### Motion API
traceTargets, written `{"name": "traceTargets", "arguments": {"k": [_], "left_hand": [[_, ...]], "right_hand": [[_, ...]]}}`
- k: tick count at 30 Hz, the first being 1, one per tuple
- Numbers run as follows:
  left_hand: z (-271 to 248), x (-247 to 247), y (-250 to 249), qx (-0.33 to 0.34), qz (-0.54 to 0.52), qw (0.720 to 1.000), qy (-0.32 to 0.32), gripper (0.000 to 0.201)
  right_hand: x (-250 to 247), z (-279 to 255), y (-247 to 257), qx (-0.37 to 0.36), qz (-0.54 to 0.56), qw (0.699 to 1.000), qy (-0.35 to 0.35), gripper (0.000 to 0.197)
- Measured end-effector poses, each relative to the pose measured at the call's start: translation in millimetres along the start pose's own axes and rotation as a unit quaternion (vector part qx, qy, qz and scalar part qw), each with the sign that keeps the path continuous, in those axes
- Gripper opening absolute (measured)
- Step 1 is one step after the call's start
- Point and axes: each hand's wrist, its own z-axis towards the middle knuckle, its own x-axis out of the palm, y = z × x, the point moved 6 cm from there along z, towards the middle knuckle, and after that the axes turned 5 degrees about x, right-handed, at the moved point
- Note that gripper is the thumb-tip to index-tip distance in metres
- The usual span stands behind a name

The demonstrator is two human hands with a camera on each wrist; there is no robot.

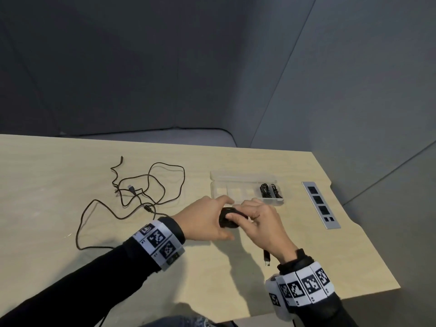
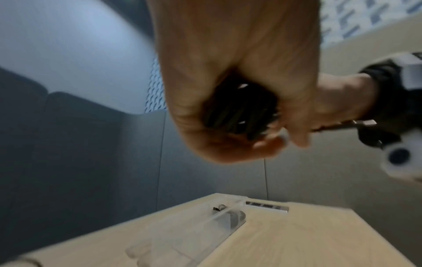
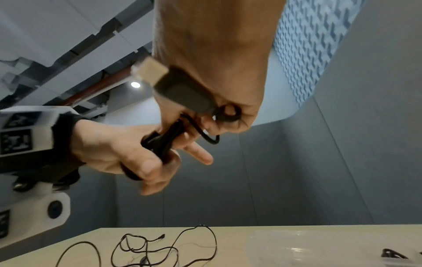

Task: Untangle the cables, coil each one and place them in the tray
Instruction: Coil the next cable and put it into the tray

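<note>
Both hands point(image 1: 233, 220) — one black coil point(image 1: 227, 218)

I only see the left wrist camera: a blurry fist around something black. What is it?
Observer: A coil, gripped by the left hand; the right hand pinches its tail near the plug.
Operator: More cables waiting?
Observer: Yes, a loose tangle lies on the table, left of both hands.
Operator: Anything in the tray?
Observer: Black cable, coiled, in the tray's right-end compartment.
</note>
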Motion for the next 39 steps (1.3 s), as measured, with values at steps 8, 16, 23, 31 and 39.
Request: {"name": "traceTargets", "arguments": {"k": [8, 16, 23, 31, 39], "left_hand": [[-5.6, 5.9, -10.6, 0.013, 0.161, 0.985, -0.064, 0.027], [-12.7, 17.4, -5.7, 0.089, 0.164, 0.976, 0.111, 0.030], [-13.5, 27.0, -4.4, 0.069, -0.005, 0.991, 0.113, 0.027], [-14.7, 21.7, 10.9, 0.026, -0.082, 0.984, 0.155, 0.031], [-8.6, 32.7, 5.0, 0.030, -0.009, 0.980, 0.198, 0.029]], "right_hand": [[-10.3, 2.2, -7.1, 0.066, 0.074, 0.993, 0.056, 0.015], [-61.8, 16.6, 11.2, -0.033, -0.356, 0.933, 0.031, 0.010], [-32.0, 10.5, 12.8, 0.024, 0.008, 0.982, 0.185, 0.024], [-1.5, -9.7, -18.5, 0.146, 0.213, 0.942, 0.214, 0.019], [-39.1, 10.2, -42.8, 0.373, 0.348, 0.860, 0.030, 0.040]]}}
